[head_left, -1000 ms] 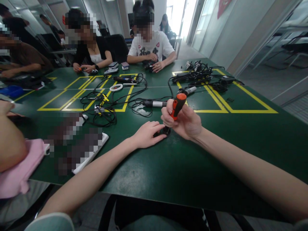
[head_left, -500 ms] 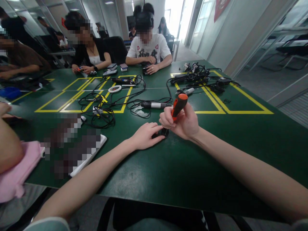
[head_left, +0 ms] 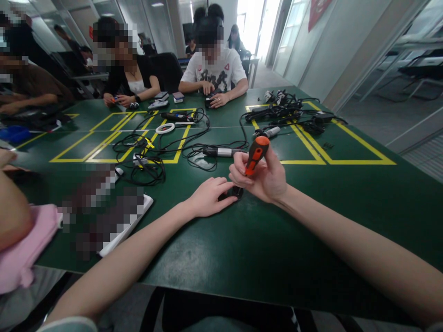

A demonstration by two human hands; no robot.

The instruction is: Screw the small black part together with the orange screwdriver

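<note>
Left hand (head_left: 209,197): thumb and forefinger pinch the sides of a small black part (head_left: 238,192) on the green tabletop (head_left: 221,258); probably light, stiff. Orange-and-black screwdriver (head_left: 258,154) stands tilted above; handle likely rigid, non-slip, best grip; right hand (head_left: 268,181) clamps fingers around it.

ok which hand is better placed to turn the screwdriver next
Probably the right hand: it grips the screwdriver by its handle, above the small black part. The left hand is around that part, apparently steadying it.
</note>
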